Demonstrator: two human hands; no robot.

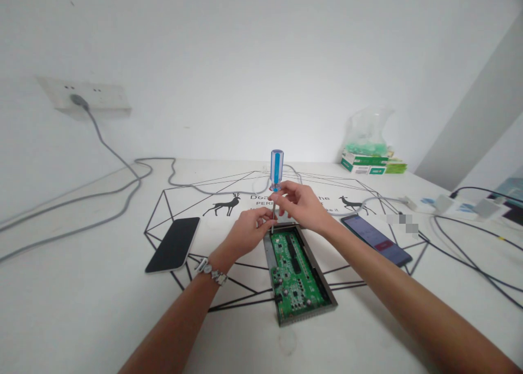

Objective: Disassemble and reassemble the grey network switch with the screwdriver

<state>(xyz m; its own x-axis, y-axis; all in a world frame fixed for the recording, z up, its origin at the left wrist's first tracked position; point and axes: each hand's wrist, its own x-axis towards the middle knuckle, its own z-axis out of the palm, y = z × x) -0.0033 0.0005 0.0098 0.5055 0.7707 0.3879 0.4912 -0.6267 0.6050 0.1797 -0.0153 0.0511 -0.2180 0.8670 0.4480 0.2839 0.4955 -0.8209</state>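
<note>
A screwdriver [277, 168] with a clear and blue striped handle stands upright, its tip at the far left corner of a green circuit board [291, 270]. The board lies in a shallow metal case [324, 287] on the table. My right hand [300, 202] is closed on the screwdriver, thumb and fingers at the lower end of its handle. Lower down, my left hand [251, 230] pinches around the shaft just above the case's corner. The left fingertips partly cover the shaft, and whatever is under the tip is too small to make out.
A dark-screened phone [174, 245] lies on the left, and a lit phone [376, 239] on the right. Green and white boxes [363, 161] with a plastic bag stand at the back right. A power strip [425, 204], black cables and a long grey cord [122, 200] cross the table [245, 341].
</note>
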